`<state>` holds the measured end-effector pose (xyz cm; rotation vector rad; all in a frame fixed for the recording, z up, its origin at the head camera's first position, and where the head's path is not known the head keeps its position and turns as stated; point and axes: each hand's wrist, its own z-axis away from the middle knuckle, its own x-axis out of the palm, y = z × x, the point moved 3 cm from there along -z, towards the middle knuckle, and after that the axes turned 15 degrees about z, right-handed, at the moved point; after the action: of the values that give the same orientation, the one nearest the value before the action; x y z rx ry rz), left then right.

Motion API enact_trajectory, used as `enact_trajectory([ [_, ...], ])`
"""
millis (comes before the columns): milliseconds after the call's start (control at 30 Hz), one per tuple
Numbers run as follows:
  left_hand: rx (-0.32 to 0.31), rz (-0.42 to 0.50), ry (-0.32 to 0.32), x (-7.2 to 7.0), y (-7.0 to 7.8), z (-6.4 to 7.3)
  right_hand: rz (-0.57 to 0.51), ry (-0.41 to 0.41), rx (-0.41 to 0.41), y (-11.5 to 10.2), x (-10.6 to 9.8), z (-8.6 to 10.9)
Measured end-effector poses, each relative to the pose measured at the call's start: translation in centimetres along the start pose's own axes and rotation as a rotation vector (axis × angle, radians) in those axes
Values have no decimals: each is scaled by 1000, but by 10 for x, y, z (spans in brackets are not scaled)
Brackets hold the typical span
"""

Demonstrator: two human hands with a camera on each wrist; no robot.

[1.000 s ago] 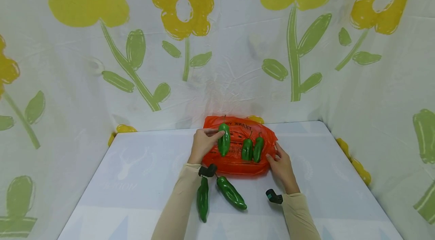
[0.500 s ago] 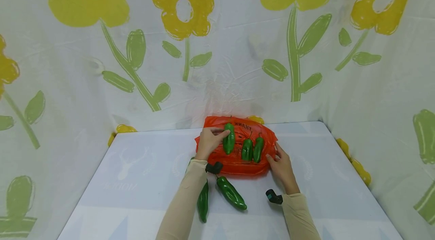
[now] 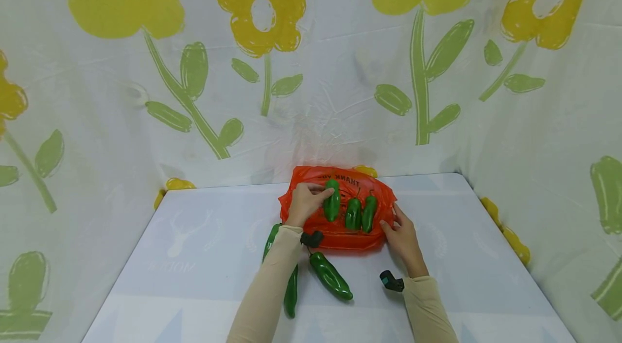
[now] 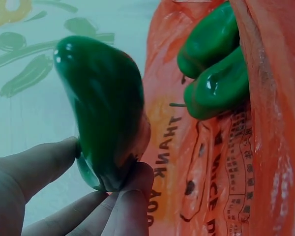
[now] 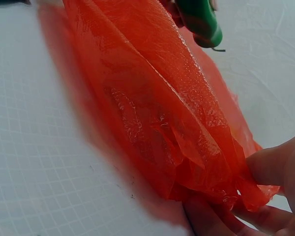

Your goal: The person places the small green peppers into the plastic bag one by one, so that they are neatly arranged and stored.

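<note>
My left hand (image 3: 305,204) pinches a green pepper (image 3: 332,202) between thumb and fingers, above a red plastic bag (image 3: 357,243). In the left wrist view the held pepper (image 4: 103,108) stands apart from the bag's printed inner side. Two more green peppers (image 3: 353,215) lie side by side in the bag's mouth. At the bag's right edge, my right hand (image 3: 403,234) grips the plastic. The right wrist view has the thumb (image 5: 273,164) on one side of the crumpled film and the fingers under it.
On the white table (image 3: 194,273), one pepper (image 3: 331,276) lies in front of the bag. Two others, a pepper (image 3: 291,294) and another pepper (image 3: 271,237), are partly hidden by the left sleeve. A flower-printed curtain (image 3: 330,89) hangs behind the table.
My left hand has moved right with its pepper, from the bag's left part toward the two peppers inside. A pepper beside the left forearm has come into sight. My right hand stays put.
</note>
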<state>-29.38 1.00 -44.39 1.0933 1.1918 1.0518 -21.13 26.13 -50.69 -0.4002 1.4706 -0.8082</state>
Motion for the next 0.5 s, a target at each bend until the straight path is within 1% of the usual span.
enact_trajectory([
  [300, -1, -66, -23, 9, -4, -4, -2, -3, 13, 0, 0, 0],
  [500, 13, -74, -48, 15, -7, -6, -17, 4, -1, -1, 1, -1],
])
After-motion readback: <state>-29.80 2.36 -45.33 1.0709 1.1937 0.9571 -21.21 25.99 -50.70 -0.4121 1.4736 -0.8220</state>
